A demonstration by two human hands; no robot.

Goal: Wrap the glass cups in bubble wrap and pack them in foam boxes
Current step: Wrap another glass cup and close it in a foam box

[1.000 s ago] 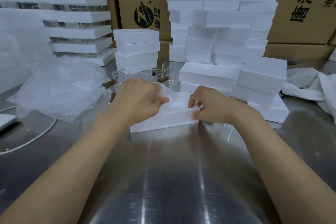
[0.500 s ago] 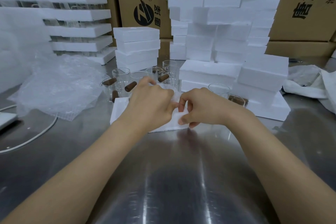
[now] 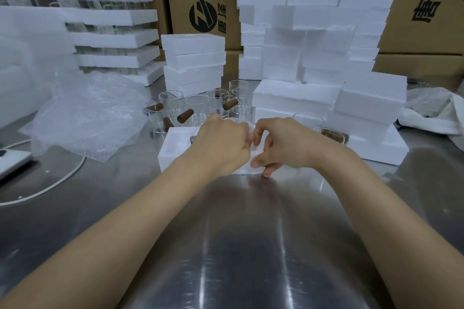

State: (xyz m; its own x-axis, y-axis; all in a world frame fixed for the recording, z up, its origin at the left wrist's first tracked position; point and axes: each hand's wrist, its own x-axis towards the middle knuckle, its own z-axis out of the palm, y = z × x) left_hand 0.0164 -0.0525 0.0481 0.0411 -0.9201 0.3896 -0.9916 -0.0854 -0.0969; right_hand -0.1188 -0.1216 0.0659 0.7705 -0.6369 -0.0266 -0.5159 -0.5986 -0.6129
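The left hand [image 3: 221,143] lies knuckles-up with its fingers curled under; what they hold is hidden behind the hand itself, so its grip cannot be told. The right hand [image 3: 283,145] meets it fingertip to fingertip, thumb and bent fingers pinching a white wrapped bundle [image 3: 257,152], probably a glass cup already in bubble wrap, though no glass shows through. Both hands work over the right half of an open foam box [image 3: 175,144] on the steel tabletop [image 3: 238,246]; the box's bare cavity lies at 9 o'clock of the hands. At 11 to 12 o'clock, just behind the box, stand unwrapped glass cups [image 3: 195,108] with brown handles, and one more cup [image 3: 307,120] sits near the right wrist at 2 o'clock. A bubble wrap heap [image 3: 88,113] lies at 10 o'clock, with foam box stacks [image 3: 313,32] from 12 to 2 o'clock. The step looks like seating the bundle in its cavity. A hard push could crumble the thin foam wall or peel the wrap back, leaving glass bare against foam. The light box may also skid on the smooth steel into the cups behind it, and a right wrist swinging outward could tip the lone cup.
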